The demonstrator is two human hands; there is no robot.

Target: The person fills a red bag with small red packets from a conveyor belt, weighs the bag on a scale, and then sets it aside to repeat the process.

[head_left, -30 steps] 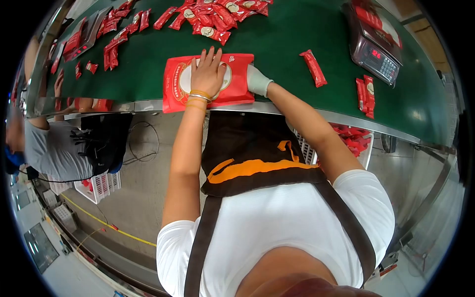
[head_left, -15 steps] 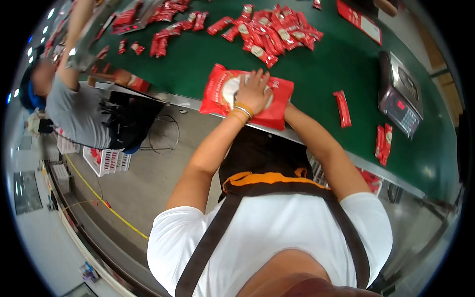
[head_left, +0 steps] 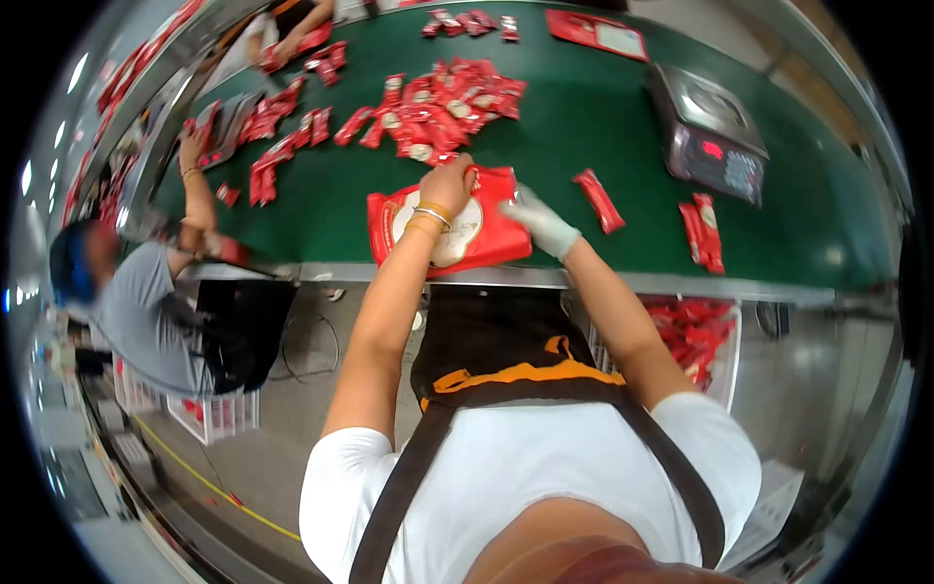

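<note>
A large red bag [head_left: 448, 232] with a white round label lies flat on the green table [head_left: 584, 117] near its front edge. My left hand [head_left: 448, 185], bare with bracelets at the wrist, is closed on the bag's far top edge. My right hand [head_left: 537, 222], in a white glove, rests on the bag's right side. Just beyond the bag lies a pile of small red packets [head_left: 438, 107].
A weighing scale [head_left: 708, 134] stands at the right. Single red packets [head_left: 597, 200] and a pair [head_left: 702, 232] lie near it. A crate of red packets [head_left: 696, 331] sits under the table. A person in grey [head_left: 136, 302] works at the left; another person's hands [head_left: 292, 34] are at the far end.
My left hand has slid from the middle of the bag up to its far edge. My right hand has come out onto the bag's right side. The view has shifted.
</note>
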